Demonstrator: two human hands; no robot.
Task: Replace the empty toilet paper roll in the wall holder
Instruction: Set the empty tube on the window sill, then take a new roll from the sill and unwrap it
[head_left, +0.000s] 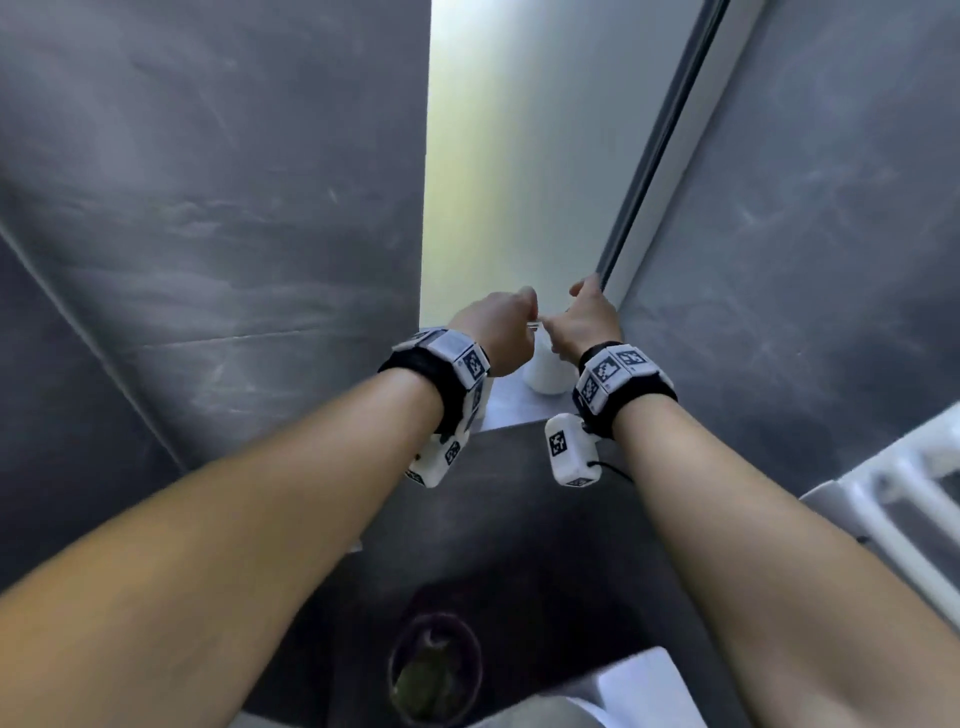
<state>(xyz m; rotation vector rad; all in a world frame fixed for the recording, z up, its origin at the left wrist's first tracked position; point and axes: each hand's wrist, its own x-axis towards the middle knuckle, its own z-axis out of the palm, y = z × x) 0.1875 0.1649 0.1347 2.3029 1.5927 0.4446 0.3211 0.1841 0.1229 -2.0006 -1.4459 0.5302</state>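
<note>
Up ahead, both hands meet over a narrow ledge (506, 402) at the foot of a pale frosted window (519, 156). The left hand (501, 325) is curled into a loose fist and the right hand (584, 322) has its fingers bent inward; between them shows a short, thin, pale piece (535, 325), touched by fingertips from both sides. It is too small and blurred to tell what it is, or how firmly either hand grips it.

Just beneath the hands a white roll (545, 371) stands on the ledge, plain and rounded, upright as far as can be seen. Its top is hidden behind the hands and its right side behind the right wrist, so only the lower left part is visible.

Each wrist wears a black band (426, 371) carrying white blocks with black-and-white square markers. Dark grey walls (208, 208) close in left and right. Below, a dark round bin (436, 665) is soft with blur, and white bars (909, 483) are cut off at the right edge.
</note>
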